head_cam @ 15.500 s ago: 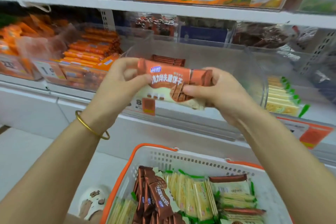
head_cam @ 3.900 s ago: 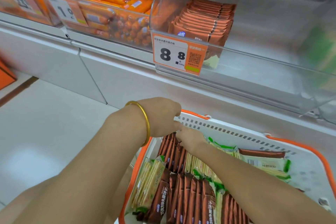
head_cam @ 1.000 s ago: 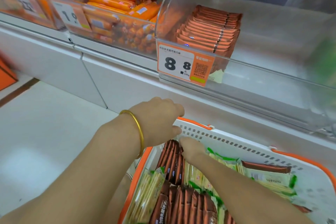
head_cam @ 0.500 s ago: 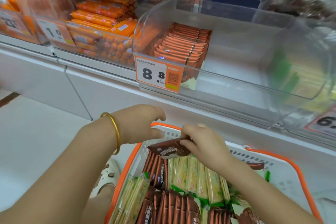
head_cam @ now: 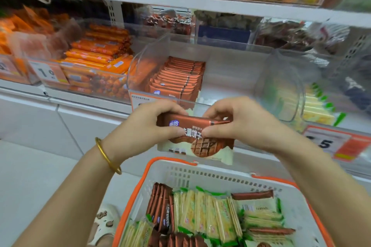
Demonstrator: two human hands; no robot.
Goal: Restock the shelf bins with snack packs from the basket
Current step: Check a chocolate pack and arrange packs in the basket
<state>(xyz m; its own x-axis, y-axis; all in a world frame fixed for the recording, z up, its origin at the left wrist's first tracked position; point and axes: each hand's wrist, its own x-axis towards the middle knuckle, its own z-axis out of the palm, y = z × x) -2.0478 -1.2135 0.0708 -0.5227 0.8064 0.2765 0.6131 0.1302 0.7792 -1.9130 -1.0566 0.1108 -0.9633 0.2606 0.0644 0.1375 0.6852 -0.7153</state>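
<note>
Both hands have come up out of the basket (head_cam: 216, 174). The left hand (head_cam: 148, 124) and right hand (head_cam: 234, 122) now pinch one brown snack pack (head_cam: 197, 136) near the clear bin (head_cam: 230, 70).

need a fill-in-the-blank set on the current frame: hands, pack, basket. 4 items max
1. The left hand and right hand both grip one snack pack whose top band is ___.
2. It is held above the basket, which has a rim coloured ___.
3. A gold bangle sits on the ___ wrist.
4. The pale packs in the basket have ends coloured ___.

Missing words: brown; orange; left; green
</note>
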